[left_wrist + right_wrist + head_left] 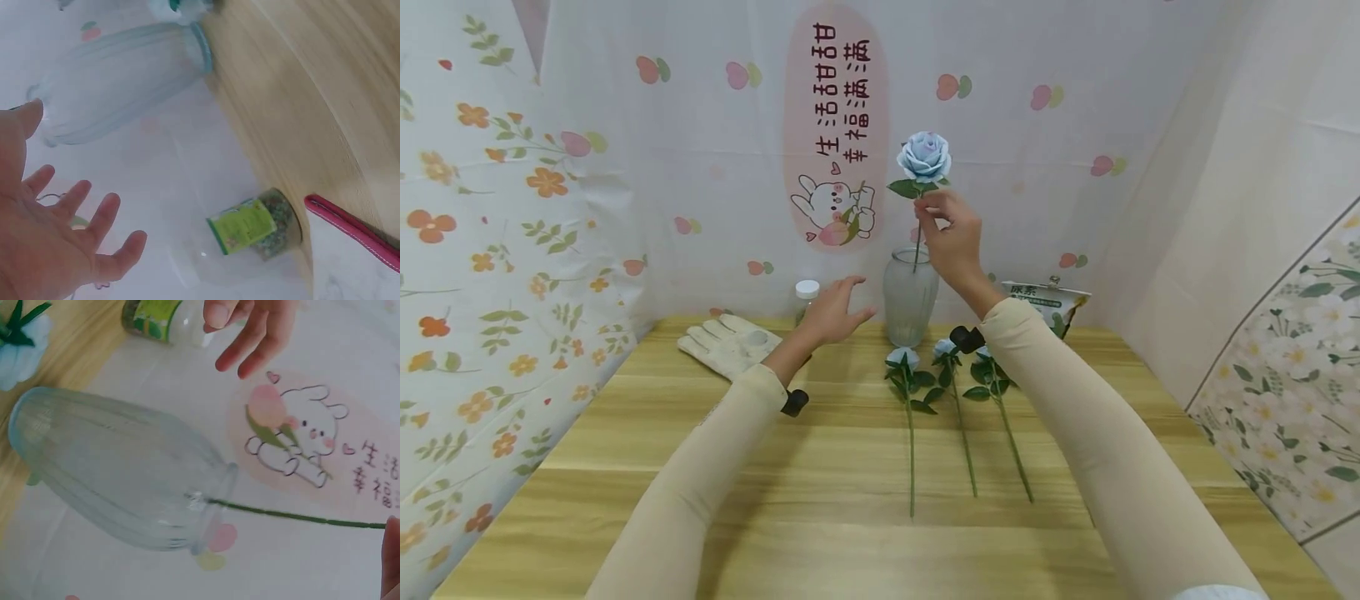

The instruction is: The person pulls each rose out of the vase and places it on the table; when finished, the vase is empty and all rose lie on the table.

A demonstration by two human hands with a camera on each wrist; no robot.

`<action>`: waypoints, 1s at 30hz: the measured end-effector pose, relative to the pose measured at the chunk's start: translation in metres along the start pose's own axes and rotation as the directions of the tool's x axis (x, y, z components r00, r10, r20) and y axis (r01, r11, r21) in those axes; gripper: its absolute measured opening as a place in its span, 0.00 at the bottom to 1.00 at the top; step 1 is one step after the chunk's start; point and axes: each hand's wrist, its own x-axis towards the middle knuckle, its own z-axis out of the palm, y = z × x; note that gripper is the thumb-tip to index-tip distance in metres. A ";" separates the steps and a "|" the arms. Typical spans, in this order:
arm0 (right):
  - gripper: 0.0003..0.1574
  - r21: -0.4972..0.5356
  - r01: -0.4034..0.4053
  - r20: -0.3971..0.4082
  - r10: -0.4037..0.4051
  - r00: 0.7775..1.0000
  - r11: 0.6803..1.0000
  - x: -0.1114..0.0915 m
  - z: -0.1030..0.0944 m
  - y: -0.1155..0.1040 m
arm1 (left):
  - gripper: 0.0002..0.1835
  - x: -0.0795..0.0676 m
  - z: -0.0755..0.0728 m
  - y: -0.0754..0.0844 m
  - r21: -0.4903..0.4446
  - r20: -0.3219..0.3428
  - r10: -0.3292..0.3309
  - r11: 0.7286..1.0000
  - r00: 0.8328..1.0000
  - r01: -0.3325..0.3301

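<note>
My right hand (953, 237) pinches the stem of an artificial blue rose (924, 157) just below its leaves, above a ribbed clear glass vase (911, 300). The lower end of the green stem (300, 517) passes through the mouth of the vase in the right wrist view. My left hand (835, 312) is held in the air to the left of the vase, fingers spread and holding nothing. In the left wrist view its palm and fingers show near the vase's rim. Three more blue roses (902, 360) lie on the table in front of the vase, stems toward me.
A white-capped jar (807, 290) with a green label stands behind my left hand. A pale work glove (724, 343) lies at the left on the wooden table (820, 500). At the back right, a clipped printed bag (1051, 302) stands partly behind my right arm. Patterned curtain surrounds the table.
</note>
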 end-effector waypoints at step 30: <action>0.06 0.117 -0.104 0.145 0.087 0.986 0.988 -0.039 0.002 -0.108 | 0.38 -0.117 -0.037 0.015 -0.099 -0.265 0.187 0.971 0.946 -0.220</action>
